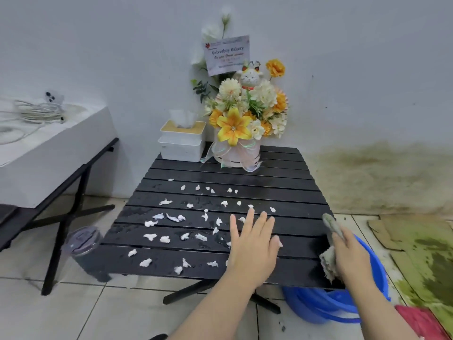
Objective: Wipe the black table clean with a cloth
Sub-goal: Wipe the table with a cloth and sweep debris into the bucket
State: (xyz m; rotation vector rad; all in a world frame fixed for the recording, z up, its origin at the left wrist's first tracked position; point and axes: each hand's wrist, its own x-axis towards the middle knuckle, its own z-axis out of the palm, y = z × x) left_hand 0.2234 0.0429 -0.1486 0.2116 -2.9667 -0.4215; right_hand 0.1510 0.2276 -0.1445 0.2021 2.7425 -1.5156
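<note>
Right hand: closed around a grey-white cloth, gripped at its middle so both ends hang free; held at the table's right edge, above a blue basin on the floor, probably to let drips fall there.
Cloth: bunched, damp-looking, not yet pressed to the slats; touching the table edge or just clear of it, hard to tell at this angle.
Left hand: spread wide and flat, fingers fanned, palm down on the near right part of the black table; holding nothing, likely steadying the light folding top or about to sweep scraps together.
Tissue scraps: many small white wads, scattered left of and beyond the flat hand, a few just at its fingertips; wet patches between them.
Table: slatted, so scraps may catch in the gaps; wiping judged barely begun.
Tumbler: dark, lidded, beside the table's near left corner, well left of both hands.
Tissue box: far beyond the flat hand, at the back edge.
Flower arrangement: just right of the box, parked at the back, clear of the wiping zone.
</note>
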